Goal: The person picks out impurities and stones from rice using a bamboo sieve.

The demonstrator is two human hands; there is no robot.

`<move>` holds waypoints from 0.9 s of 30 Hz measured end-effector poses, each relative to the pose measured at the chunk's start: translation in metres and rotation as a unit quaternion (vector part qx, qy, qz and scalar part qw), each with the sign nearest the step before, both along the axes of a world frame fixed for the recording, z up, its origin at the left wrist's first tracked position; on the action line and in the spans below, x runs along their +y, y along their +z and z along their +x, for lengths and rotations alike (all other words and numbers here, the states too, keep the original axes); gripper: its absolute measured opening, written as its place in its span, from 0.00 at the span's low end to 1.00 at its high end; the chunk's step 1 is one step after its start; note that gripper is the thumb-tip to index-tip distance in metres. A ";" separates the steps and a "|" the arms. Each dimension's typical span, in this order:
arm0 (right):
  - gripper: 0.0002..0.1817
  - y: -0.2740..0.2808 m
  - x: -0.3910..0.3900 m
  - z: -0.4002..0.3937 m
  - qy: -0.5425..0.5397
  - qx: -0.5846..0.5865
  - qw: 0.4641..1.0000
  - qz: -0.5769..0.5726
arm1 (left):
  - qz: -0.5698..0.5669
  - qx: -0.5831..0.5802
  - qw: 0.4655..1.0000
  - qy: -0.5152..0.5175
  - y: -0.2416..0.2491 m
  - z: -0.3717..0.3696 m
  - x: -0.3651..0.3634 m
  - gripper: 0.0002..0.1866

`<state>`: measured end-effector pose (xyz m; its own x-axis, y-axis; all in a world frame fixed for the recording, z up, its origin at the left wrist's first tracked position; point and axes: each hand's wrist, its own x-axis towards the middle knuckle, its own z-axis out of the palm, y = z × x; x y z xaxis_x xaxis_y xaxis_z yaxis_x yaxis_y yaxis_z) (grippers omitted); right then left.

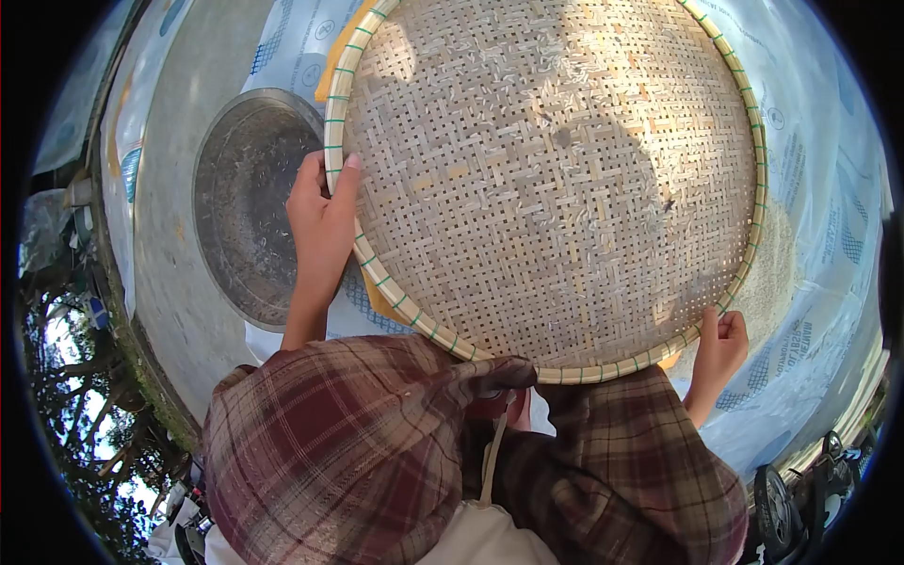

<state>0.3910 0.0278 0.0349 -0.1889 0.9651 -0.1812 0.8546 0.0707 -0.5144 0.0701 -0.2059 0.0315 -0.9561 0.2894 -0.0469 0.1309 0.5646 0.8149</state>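
Observation:
A wide round woven bamboo tray [527,207], its rim bound with green ties, fills the upper middle of the head view. My left hand [322,212] grips the rim on the left side, thumb over the edge onto the weave. At the lower right, my right hand [723,347] holds the rim with its fingers curled round it. A few small dark bits lie on the weave, which carries a shadow. Just left of my left hand stands a round grey metal basin [221,202] with scattered pale flecks inside.
Pale grain [774,273] lies on blue-and-white printed sheeting [819,202] at the right, partly under the tray. Bare concrete [174,254] shows at the left. Tree branches are at the lower left and a parked motorbike [777,508] at the lower right.

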 end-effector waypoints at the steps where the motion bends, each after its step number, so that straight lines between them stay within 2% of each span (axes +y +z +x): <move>1: 0.13 -0.002 0.002 0.002 -0.010 0.076 0.996 -0.040 | 0.004 -0.009 1.000 0.017 -0.007 -0.013 -0.008 0.11; 2: 0.13 0.004 -0.015 -0.019 -0.001 0.104 0.995 0.006 | 0.010 -0.017 0.999 0.032 -0.012 -0.025 -0.014 0.11; 3: 0.13 0.013 -0.029 -0.040 -0.008 0.080 0.996 0.023 | 0.012 -0.015 0.999 0.033 -0.015 -0.031 -0.020 0.11; 5: 0.12 0.014 -0.028 -0.049 0.005 0.093 0.995 0.033 | -0.067 0.013 0.997 0.040 -0.015 -0.041 -0.023 0.10; 6: 0.12 0.012 -0.020 -0.046 -0.008 0.071 0.994 0.083 | 0.015 0.007 0.999 0.043 -0.013 -0.031 -0.017 0.10; 8: 0.12 0.015 0.004 -0.029 -0.048 0.021 0.988 0.142 | 0.037 -0.005 0.998 0.043 0.010 0.007 0.014 0.10; 9: 0.12 0.022 0.014 -0.017 -0.062 0.037 0.989 0.131 | 0.068 -0.016 0.997 0.040 0.015 0.017 0.026 0.10; 11: 0.12 0.026 0.019 0.001 -0.017 0.054 0.994 0.092 | 0.114 -0.036 0.992 0.040 -0.001 0.011 0.023 0.11; 13: 0.13 0.024 -0.011 -0.024 0.026 0.041 0.993 0.104 | 0.014 0.026 0.999 0.035 -0.027 -0.020 0.004 0.11; 14: 0.13 0.019 -0.024 -0.034 0.027 0.043 0.994 0.101 | -0.050 0.027 0.997 0.050 -0.019 -0.026 0.002 0.12; 17: 0.11 0.011 -0.013 -0.033 -0.023 0.052 0.989 0.136 | 0.014 0.005 0.999 0.038 0.001 -0.016 0.008 0.11; 19: 0.11 0.019 0.011 -0.014 -0.042 0.006 0.985 0.168 | 0.007 -0.004 1.000 0.026 0.011 0.008 0.020 0.11; 21: 0.12 0.025 0.023 0.003 -0.064 0.057 0.995 0.052 | 0.071 0.000 0.996 0.045 0.009 0.019 0.028 0.11; 23: 0.12 0.019 -0.001 -0.008 -0.006 0.077 0.997 0.026 | 0.087 0.000 0.996 0.033 -0.008 -0.008 0.009 0.11; 25: 0.11 0.014 -0.033 -0.045 0.028 0.047 0.994 0.096 | -0.061 0.024 0.996 0.058 -0.020 -0.037 -0.015 0.11; 27: 0.10 0.007 -0.015 -0.035 -0.016 0.042 0.992 0.117 | -0.065 0.022 0.996 0.057 -0.006 -0.019 -0.002 0.11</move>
<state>0.3556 0.0132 0.0420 -0.1624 0.9847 0.0629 0.8135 0.1697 -0.5562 0.0510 -0.2079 0.0252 -0.9843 0.1734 -0.0338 0.0944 0.6778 0.7291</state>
